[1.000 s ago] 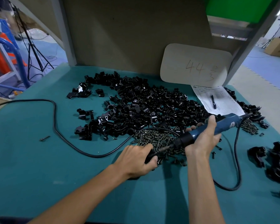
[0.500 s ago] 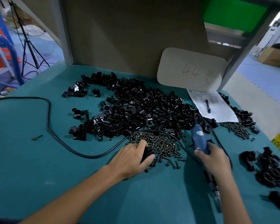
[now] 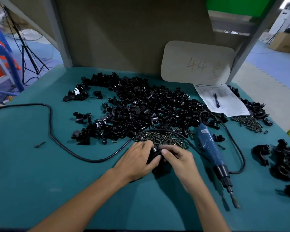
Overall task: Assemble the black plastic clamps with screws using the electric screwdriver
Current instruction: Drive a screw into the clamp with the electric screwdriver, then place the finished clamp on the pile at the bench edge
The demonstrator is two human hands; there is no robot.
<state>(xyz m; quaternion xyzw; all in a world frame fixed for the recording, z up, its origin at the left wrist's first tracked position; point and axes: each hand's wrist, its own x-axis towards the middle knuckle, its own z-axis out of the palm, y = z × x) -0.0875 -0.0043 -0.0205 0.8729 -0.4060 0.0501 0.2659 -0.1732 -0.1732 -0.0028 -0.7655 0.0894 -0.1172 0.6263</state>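
Black clamp (image 3: 154, 154) mostly hidden, held by left hand (image 3: 137, 159), right hand (image 3: 179, 159)

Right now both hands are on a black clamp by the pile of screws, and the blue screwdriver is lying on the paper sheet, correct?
No. The head view shows the screwdriver lying on the table, not the paper sheet. The left hand and right hand are on the clamp by the screws.

Pen (image 3: 216, 100) lies on paper sheet (image 3: 231, 104); beige board (image 3: 197, 62) marked 44, apparently leaning behind.
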